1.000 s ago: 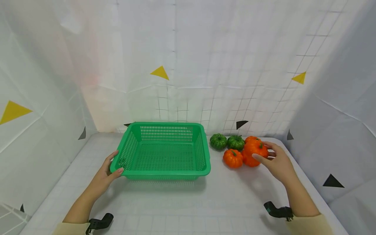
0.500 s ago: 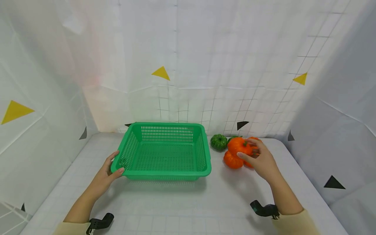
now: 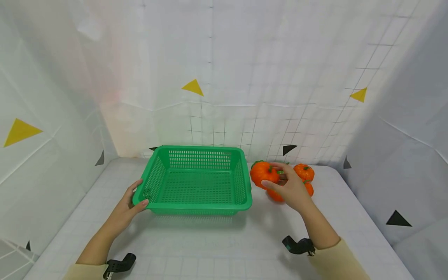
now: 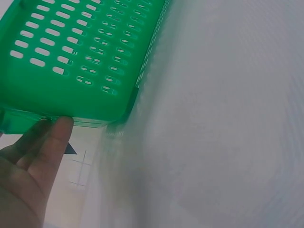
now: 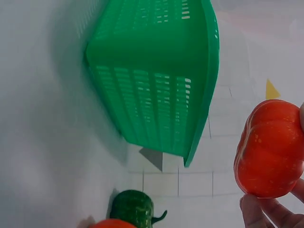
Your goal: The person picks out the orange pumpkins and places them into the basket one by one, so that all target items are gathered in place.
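My left hand (image 3: 122, 214) holds the near left corner of an upright green plastic basket (image 3: 192, 207). Its fingertips and thumb lie at the rim, and in the left wrist view the fingers (image 4: 54, 145) touch the rim beside the slotted wall. My right hand (image 3: 292, 190) grips a small orange pumpkin (image 3: 261, 174) between thumb and fingers. That pumpkin is raised above the table, close to the right side of the basket. From the right wrist, the pumpkin (image 5: 270, 149) shows apart from the basket wall (image 5: 147, 95).
On the white table (image 3: 210, 245), more orange pumpkins (image 3: 303, 172) lie around my right hand, one partly hidden (image 3: 274, 195) below it. A green pumpkin (image 5: 133, 207) with a curled stem sits near the basket. White sheets rise at the back and both sides.
My right hand has carried the orange pumpkin leftward from the group toward the basket, uncovering the pumpkins at the right. The left hand and basket have stayed in place.
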### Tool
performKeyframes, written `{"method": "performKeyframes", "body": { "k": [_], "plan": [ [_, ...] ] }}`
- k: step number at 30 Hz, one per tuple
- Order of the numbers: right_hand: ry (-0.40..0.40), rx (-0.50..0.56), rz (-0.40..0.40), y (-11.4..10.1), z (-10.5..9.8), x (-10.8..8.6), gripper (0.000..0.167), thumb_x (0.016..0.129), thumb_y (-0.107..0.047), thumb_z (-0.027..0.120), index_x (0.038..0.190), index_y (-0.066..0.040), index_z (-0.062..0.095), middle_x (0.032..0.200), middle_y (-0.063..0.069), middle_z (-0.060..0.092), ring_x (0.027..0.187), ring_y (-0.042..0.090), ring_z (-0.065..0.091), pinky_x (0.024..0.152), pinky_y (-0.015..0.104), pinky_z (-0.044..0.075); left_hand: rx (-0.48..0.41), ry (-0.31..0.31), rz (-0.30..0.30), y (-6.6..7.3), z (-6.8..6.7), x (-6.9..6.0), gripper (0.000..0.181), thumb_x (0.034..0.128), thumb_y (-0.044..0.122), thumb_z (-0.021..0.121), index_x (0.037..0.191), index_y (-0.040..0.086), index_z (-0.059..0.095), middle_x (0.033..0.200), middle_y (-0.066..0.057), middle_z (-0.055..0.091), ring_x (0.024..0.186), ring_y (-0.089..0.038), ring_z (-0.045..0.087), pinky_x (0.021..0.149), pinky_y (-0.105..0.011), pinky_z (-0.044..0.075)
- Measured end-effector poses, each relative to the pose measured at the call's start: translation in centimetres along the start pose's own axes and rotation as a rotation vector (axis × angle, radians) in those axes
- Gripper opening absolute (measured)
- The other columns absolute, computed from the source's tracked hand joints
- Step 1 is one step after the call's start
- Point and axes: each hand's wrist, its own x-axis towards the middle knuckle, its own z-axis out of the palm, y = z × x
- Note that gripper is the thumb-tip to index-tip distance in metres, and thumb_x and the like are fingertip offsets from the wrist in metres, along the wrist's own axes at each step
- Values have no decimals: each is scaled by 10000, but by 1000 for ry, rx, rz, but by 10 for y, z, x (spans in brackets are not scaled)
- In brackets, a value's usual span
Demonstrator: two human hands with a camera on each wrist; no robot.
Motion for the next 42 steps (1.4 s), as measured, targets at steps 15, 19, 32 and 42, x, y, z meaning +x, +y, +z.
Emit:
{"method": "performKeyframes", "body": {
  "k": [15,19,32,42],
  "plan": [
    [-52,50,-82,-23,32,19,701,842,-499,780,1423,-211,513,1373,68,507,1079,294,580,797,385,567,-14,0,-4,2,1,1,768,1031,196,567,1618,204,72,1443,-291,382,1253,-411,495,862,-188,495],
    [-67,68,-91,-32,40,22,712,833,-527,777,1421,-225,515,1385,56,503,1120,313,556,822,432,567,-7,-4,-7,2,1,3,770,1031,207,569,1618,221,71,1467,-285,361,1267,-418,486,877,-216,500],
    [-158,57,-126,-71,68,40,709,824,-537,780,1418,-248,524,1394,9,512,1117,262,549,825,429,554,0,4,-18,3,2,4,772,1030,216,574,1619,229,75,1446,-285,393,1252,-408,509,882,-241,505],
    [-250,59,-160,-100,91,61,650,840,-490,787,1382,-216,554,1357,-2,529,1059,214,574,759,366,569,-22,10,-14,3,3,3,768,1028,199,577,1618,210,84,1441,-290,402,1239,-392,514,860,-181,493]
  ]
}}
